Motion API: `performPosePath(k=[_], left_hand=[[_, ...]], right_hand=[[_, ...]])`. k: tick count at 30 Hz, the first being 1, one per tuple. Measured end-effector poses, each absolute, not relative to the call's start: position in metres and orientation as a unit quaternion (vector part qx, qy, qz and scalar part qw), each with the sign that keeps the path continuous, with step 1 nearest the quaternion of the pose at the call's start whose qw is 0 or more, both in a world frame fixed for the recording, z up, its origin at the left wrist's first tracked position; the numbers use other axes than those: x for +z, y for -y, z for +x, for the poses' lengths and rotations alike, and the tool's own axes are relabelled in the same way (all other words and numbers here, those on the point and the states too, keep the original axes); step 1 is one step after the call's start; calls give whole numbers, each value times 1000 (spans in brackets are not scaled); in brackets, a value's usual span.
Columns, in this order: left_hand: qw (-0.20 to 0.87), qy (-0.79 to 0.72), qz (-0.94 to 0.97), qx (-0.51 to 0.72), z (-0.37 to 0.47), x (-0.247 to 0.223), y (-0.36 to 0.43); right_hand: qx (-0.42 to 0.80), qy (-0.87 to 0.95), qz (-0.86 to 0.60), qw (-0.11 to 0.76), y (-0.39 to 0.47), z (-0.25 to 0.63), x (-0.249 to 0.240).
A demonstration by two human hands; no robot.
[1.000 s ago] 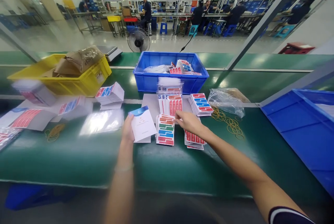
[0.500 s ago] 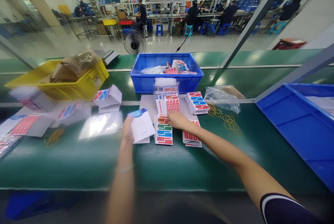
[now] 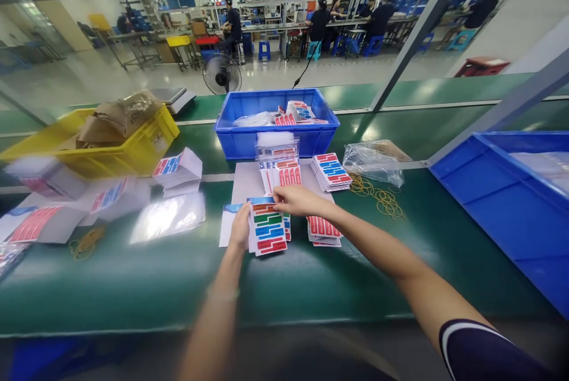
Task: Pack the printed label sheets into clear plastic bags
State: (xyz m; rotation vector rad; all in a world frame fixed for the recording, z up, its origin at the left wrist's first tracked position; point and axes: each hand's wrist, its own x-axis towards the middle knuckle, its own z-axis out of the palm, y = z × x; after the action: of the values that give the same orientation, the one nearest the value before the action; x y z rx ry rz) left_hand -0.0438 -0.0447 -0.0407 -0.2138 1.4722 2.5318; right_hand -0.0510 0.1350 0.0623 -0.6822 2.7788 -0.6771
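My left hand [image 3: 240, 228] is closed on the left side of a white card with a blue top edge [image 3: 258, 199]. Over that card lies a sticker sheet [image 3: 269, 228] with orange, green, blue and red shapes, its top right corner pinched by my right hand [image 3: 294, 199]. The sheet covers most of the card. Under them, more colourful sheets [image 3: 287, 228] peek out at the right. To the left lie white cards [image 3: 226, 228]; to the right is a stack of red-printed sheets [image 3: 324, 228]. Several red-striped sheets [image 3: 290, 177] lie just beyond my right hand.
A blue bin [image 3: 278, 143] holding sheets and bags stands behind. Right of centre are a blue-and-red sheet stack [image 3: 332, 171], rubber bands [image 3: 382, 200] and a plastic bag [image 3: 373, 163]. Clear sleeves [image 3: 171, 216] and a yellow bin [image 3: 149, 150] are left; a large blue bin [image 3: 498, 203] is right.
My left hand has moved right with the card, to the colourful sheets. My right hand has lifted a sticker sheet, which now lies over the card. The view has shifted slightly.
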Motion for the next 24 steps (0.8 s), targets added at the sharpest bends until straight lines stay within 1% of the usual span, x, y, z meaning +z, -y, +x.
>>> performPosePath(k=[4,7,9,11,13,18,24], left_hand=[[158,-490,-34,856,-34,-38,31],[181,-487,-14,854,-29,-32,30],[196,-481,-16,854,-27,-27,32],[202,-476,-26,855,-26,-22,35],[204,-480,-37,852,-25,-18,37],[232,-497,-49,835,-24,-16,37],[248,-504,-57,825,-24,-24,33]], right_hand=[[-183,-966,-180,11,-129,-50,40],[-161,-971,-174,-42,-143,-42,40],[-152,-970,-180,-61,-162,-33,44],[-144,-967,-202,-53,-186,-23,47],[-135,-963,-232,-27,-210,-10,45],[-56,-964,-256,40,-238,24,28],[-26,-971,-237,34,-235,46,17]])
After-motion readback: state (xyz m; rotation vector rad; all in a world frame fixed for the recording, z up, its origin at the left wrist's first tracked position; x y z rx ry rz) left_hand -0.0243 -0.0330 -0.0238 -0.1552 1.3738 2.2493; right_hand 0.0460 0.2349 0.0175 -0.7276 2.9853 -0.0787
